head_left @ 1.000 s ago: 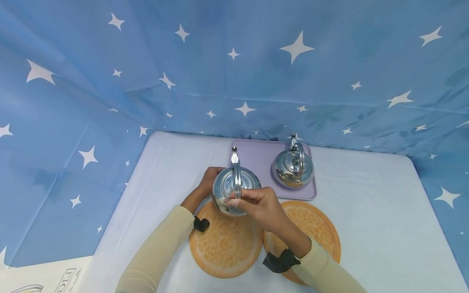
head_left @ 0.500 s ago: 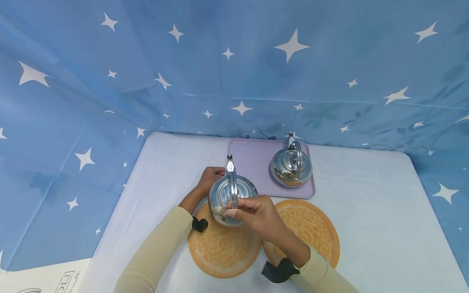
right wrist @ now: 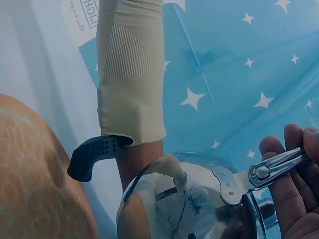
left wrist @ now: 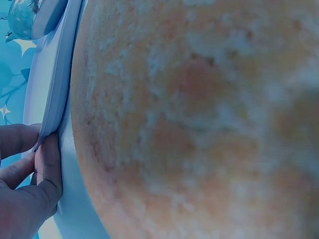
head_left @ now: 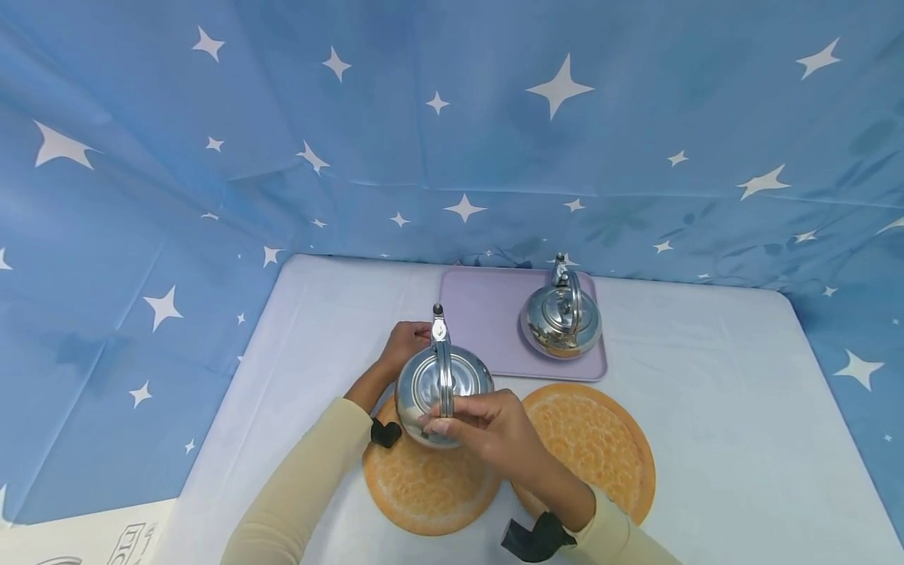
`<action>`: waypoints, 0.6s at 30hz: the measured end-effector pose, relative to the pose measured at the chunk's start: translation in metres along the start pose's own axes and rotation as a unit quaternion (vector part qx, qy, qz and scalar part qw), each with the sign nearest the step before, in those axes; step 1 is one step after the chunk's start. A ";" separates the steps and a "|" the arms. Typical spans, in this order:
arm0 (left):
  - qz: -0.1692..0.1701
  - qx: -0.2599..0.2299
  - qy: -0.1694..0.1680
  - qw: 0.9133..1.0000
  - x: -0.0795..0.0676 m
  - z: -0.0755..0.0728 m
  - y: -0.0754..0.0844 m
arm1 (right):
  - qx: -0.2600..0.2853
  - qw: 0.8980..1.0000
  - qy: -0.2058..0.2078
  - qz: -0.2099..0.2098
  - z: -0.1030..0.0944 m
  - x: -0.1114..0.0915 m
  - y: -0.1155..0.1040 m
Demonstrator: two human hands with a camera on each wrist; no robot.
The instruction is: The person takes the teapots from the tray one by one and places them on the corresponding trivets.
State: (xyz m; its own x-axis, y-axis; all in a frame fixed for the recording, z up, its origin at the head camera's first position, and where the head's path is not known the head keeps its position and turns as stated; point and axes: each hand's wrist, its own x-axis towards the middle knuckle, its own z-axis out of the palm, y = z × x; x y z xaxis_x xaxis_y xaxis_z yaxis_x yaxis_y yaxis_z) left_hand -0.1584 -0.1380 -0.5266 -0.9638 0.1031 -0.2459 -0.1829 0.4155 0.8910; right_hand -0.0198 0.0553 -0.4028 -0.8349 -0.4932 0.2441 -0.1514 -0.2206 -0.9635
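My right hand [head_left: 504, 435] grips the raised handle of a shiny steel kettle [head_left: 469, 377], fingers curled round it. In the head view this kettle overlaps the far part of the left round mat [head_left: 431, 498], its spout pointing away from me. My left hand [head_left: 406, 345] is at the near left corner of a lilac tray [head_left: 483, 318], partly behind the kettle. In the left wrist view, thumb and fingers [left wrist: 48, 164] pinch the tray's rim [left wrist: 56, 94]. A second steel kettle [head_left: 561, 322] stands on the tray's right side, handle up.
A second round orange mat [head_left: 600, 439], patterned like the left one, lies to the right, partly under my right forearm. The white-covered table [head_left: 727, 392] meets a blue star-printed curtain [head_left: 636, 118] at the back. A printed sheet [head_left: 85, 541] shows at lower left.
My right hand has drawn the kettle toward me and slightly left, away from the tray and over the left mat. The left hand has stayed at the tray corner.
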 end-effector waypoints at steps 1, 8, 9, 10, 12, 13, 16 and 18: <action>-0.001 -0.001 0.000 1.000 0.000 0.000 0.000 | -0.002 1.000 -0.003 -0.013 0.001 -0.001 0.000; 0.016 -0.002 -0.001 1.000 -0.002 0.001 0.002 | -0.019 0.997 -0.018 -0.074 0.007 -0.009 0.005; 0.018 0.002 0.001 1.000 -0.002 0.001 0.002 | -0.021 0.997 -0.021 -0.077 0.007 -0.010 0.006; 0.016 0.005 0.001 1.000 -0.003 0.000 0.003 | -0.023 0.996 -0.023 -0.079 0.008 -0.011 0.006; 0.012 0.011 0.002 1.000 -0.003 0.000 0.003 | -0.023 0.996 -0.027 -0.081 0.009 -0.012 0.007; 0.010 0.016 0.002 1.000 -0.003 0.000 0.004 | -0.022 0.996 -0.028 -0.082 0.009 -0.013 0.008; 0.008 0.032 0.004 0.999 -0.003 0.000 0.004 | -0.018 0.996 -0.032 -0.078 0.011 -0.015 0.008; 0.006 0.040 0.005 0.999 -0.003 0.000 0.004 | -0.012 0.996 -0.033 -0.078 0.012 -0.016 0.009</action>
State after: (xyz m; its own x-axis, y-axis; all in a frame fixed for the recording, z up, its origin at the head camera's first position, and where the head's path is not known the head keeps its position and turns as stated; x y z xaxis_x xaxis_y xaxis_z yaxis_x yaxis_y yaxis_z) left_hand -0.1562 -0.1364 -0.5219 -0.9679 0.0994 -0.2306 -0.1552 0.4853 0.8605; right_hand -0.0014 0.0510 -0.4137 -0.7630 -0.5096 0.3976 -0.2902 -0.2796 -0.9152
